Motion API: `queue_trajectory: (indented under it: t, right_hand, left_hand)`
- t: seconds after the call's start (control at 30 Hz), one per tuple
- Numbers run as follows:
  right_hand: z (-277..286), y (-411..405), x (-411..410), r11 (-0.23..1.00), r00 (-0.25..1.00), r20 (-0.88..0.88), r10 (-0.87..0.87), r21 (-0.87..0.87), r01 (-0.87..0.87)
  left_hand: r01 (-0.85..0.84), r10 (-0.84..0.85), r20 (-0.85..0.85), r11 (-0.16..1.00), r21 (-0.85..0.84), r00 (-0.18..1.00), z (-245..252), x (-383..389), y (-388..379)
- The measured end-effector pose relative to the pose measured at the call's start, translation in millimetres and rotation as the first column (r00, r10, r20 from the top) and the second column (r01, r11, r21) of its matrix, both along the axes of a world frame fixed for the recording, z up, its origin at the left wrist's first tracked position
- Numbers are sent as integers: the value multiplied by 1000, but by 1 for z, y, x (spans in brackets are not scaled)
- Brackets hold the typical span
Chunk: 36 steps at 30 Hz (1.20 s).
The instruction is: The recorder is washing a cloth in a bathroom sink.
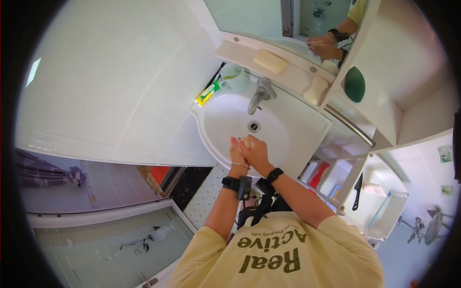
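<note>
Both hands are pressed together above the front part of a white washbasin (pixel 295 136). My right hand (pixel 256 151) curls over a small pale object (pixel 247 143), perhaps a piece of soap, which sits between the two palms. Palm inward, my left hand (pixel 236 150) lies against it with fingers nearly straight. Beyond the hands are the round drain (pixel 254 126) and a metal faucet (pixel 262 94); no running water can be made out. Each wrist wears a black strap with a device.
A soap bar (pixel 270 61) and a curved soap (pixel 316 90) rest on the ledge below the mirror (pixel 248 18). Beside the faucet stand a translucent cup (pixel 236 80) and a toothpaste tube (pixel 209 91). A black comb (pixel 357 192) hangs at the right, near a metal rail (pixel 349 125).
</note>
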State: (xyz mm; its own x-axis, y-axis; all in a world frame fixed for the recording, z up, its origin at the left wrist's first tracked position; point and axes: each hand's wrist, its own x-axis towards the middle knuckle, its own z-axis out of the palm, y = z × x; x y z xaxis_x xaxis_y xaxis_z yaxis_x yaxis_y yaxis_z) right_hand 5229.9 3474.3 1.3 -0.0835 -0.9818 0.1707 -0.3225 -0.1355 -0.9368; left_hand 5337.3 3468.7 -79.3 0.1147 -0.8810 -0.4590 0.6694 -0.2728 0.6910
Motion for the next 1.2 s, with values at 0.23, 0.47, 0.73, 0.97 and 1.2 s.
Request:
queue_trajectory:
  t: [0.23,0.47,0.73,0.97,1.2]
  right_hand:
    - [-38,-21,14,987,986,-141,-84,122,102]
    - [-11,-26,-7,935,952,302,-56,350,-56]
    - [26,-2,5,982,953,243,179,-98,-159]
    - [-10,-24,9,990,989,-149,-7,-140,-14]
    - [-65,-41,-6,990,845,-531,66,-72,-123]
  left_hand:
    - [-155,152,77,987,41,985,30,-19,-3]
    - [-75,88,272,996,-57,958,32,-3,-2]
    - [72,-60,186,996,-60,981,9,12,-18]
    - [-77,79,-24,994,80,997,35,-20,-13]
    - [-35,11,395,998,53,918,39,-18,-2]
